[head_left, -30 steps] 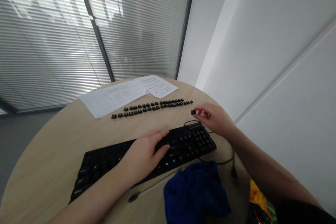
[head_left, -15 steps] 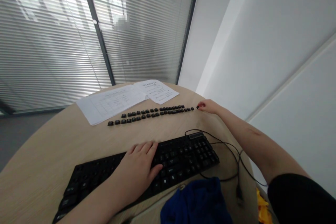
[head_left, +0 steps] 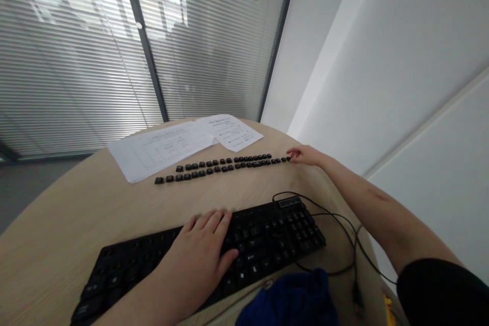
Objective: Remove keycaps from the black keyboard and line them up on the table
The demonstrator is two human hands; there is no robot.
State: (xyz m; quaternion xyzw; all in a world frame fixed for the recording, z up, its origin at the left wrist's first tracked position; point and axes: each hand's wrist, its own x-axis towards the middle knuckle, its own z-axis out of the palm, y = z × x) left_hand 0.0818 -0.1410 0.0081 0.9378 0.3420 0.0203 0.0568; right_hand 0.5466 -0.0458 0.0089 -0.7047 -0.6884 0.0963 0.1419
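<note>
My left hand (head_left: 204, 249) lies flat on the black keyboard (head_left: 255, 239), its fingers stretched over the keys toward the back edge. Bare key sockets show on the keyboard's left part. Farther off, my right hand (head_left: 303, 155) rests at the right end of two rows of loose black keycaps (head_left: 208, 171). Its fingers are slightly parted and curled, right beside the last keycap (head_left: 288, 159) of the nearer row, which sits on the table. Whether a fingertip still touches that keycap is too small to tell.
Printed papers (head_left: 164, 150) lie behind the keycap rows on the round wooden table (head_left: 76, 204). A black cable (head_left: 355, 249) loops at the keyboard's right. Blue cloth (head_left: 290, 300) is bunched at the front edge. White wall (head_left: 401, 86) stands close on the right.
The last keycap has moved left, up against the end of the nearer row, and the right hand's fingers have loosened around it. My left hand stays on the keyboard; the view has shifted slightly.
</note>
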